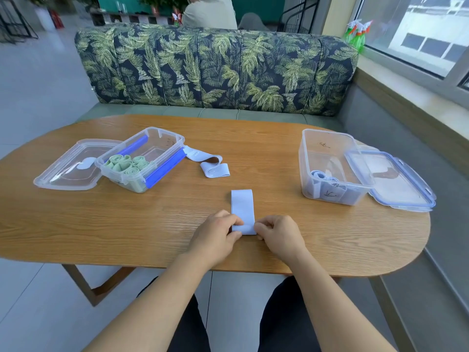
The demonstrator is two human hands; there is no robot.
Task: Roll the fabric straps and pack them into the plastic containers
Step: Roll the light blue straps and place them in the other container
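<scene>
Pale blue strap [242, 207] lies lengthwise away from both hands; left hand [215, 237] and right hand [278, 235] pinch its near end, equally close

Leaf-print sofa [215, 69] behind oval wooden table [101, 224], window [416, 34] (daylit) right, pale tiled floor [38, 80].

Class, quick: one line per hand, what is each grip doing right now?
Left hand: grip closed, pinching the near end of the pale blue strap.
Right hand: grip closed, pinching the same end of that strap.
</scene>
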